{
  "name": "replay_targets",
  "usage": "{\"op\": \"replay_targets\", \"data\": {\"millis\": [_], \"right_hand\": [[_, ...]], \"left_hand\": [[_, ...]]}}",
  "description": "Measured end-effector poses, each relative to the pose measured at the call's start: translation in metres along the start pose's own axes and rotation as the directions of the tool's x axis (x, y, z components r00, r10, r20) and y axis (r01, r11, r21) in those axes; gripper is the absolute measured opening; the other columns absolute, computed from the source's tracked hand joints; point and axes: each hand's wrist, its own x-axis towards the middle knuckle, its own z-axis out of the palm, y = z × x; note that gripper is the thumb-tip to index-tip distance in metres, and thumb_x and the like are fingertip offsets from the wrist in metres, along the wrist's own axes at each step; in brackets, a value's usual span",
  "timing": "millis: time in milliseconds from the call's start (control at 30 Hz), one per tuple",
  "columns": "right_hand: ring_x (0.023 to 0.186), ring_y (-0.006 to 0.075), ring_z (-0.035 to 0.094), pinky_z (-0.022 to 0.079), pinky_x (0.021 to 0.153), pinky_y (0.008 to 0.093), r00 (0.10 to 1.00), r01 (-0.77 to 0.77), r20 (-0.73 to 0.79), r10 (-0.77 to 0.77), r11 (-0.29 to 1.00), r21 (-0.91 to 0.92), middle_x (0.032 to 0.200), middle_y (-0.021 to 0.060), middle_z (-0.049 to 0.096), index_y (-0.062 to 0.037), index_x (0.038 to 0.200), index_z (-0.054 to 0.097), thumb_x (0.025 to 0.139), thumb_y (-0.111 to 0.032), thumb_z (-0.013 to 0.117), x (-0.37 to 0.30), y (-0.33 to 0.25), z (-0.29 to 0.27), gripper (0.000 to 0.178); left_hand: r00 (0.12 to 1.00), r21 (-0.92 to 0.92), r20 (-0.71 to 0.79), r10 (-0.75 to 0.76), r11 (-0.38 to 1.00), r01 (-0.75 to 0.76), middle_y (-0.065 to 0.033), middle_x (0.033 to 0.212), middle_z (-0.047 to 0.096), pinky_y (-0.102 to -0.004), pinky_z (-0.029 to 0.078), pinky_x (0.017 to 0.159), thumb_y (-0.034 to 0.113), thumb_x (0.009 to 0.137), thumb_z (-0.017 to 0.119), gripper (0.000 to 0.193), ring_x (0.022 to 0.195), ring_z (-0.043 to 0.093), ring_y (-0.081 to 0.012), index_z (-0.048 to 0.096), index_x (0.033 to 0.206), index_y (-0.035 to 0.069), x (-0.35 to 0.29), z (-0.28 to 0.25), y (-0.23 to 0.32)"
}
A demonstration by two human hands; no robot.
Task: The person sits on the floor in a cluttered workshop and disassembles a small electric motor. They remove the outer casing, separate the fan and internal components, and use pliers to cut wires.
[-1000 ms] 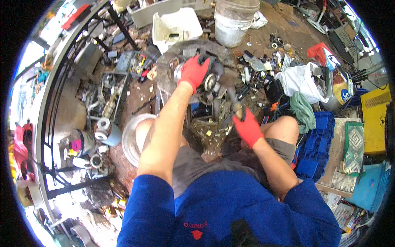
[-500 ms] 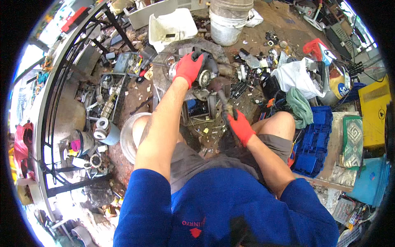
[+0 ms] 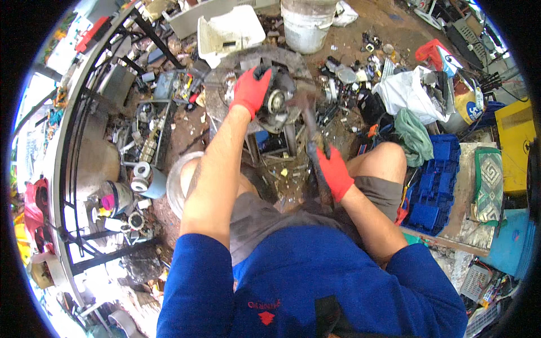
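Note:
My left hand [image 3: 251, 93], in a red glove with dark fingers, is closed over a round metal part [image 3: 275, 102] that looks like a small motor. The part sits on a worn, grey stool-like block [image 3: 218, 101]. My right hand [image 3: 333, 172], gloved the same way, is wrapped round the handle of a hammer [image 3: 310, 127]. The rusty hammer head lies just right of the metal part, blurred; whether they touch I cannot tell. Its handle slants down past my right hand toward my lap.
Behind the block stand a white plastic bin [image 3: 232, 35] and a white bucket [image 3: 307, 28]. Small scrap litters the ground. At left runs a black metal frame [image 3: 66, 163]; at right are a white sack [image 3: 407, 93], blue plastic trays [image 3: 433, 188] and a yellow panel [image 3: 515, 147].
The hammer handle now tilts lower, and its head sits slightly higher in view beside the metal part. My left hand stays on the part. The whole view has shifted slightly.

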Motion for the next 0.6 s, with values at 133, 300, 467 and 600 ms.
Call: {"op": "replay_targets", "data": {"millis": [133,300,467,600], "right_hand": [[0.111,0.0441,0.059,0.047,0.094,0.0437,0.939,0.251,-0.226,-0.259,0.966,-0.061,0.115,0.0317,0.061,0.0071,0.137,0.041,0.087,-0.035,0.067,-0.022,-0.015,0.000,0.070],[0.115,0.0438,0.058,0.045,0.098,0.0439,0.990,-0.099,0.069,0.121,0.960,-0.262,0.119,0.0332,0.059,0.0072,0.138,0.041,0.089,-0.042,0.062,0.022,-0.007,0.006,0.072],[0.107,0.0335,0.061,0.046,0.095,0.0400,0.991,0.001,-0.134,0.025,0.982,0.188,0.115,0.0235,0.063,0.0027,0.131,0.049,0.096,-0.036,0.057,-0.010,-0.014,-0.007,0.053],[0.106,0.0330,0.061,0.046,0.094,0.0399,0.969,0.090,-0.244,-0.048,0.983,0.163,0.115,0.0228,0.062,0.0011,0.130,0.050,0.096,-0.035,0.056,-0.017,-0.011,0.010,0.050]], "left_hand": [[0.997,-0.091,0.055,0.051,0.995,-0.045,-0.0196,0.112,0.067,-0.0439,0.048,0.090,0.046,0.090,0.058,0.044,0.106,0.061,-0.0382,0.067,0.113,0.009,-0.010,-0.003,0.018],[0.998,-0.090,0.059,0.024,0.996,-0.019,-0.0188,0.114,0.066,-0.0435,0.047,0.093,0.047,0.089,0.059,0.045,0.108,0.060,-0.0381,0.067,0.113,0.009,-0.003,0.007,0.014],[1.000,-0.072,-0.010,0.022,0.997,-0.022,-0.0184,0.110,0.068,-0.0415,0.048,0.090,0.045,0.087,0.063,0.044,0.104,0.062,-0.0372,0.069,0.110,0.008,-0.021,-0.002,0.007],[0.997,-0.155,0.058,0.043,0.987,-0.034,-0.0167,0.110,0.069,-0.0399,0.048,0.091,0.045,0.086,0.065,0.048,0.105,0.063,-0.0351,0.068,0.112,0.005,-0.015,-0.005,0.019]]}}
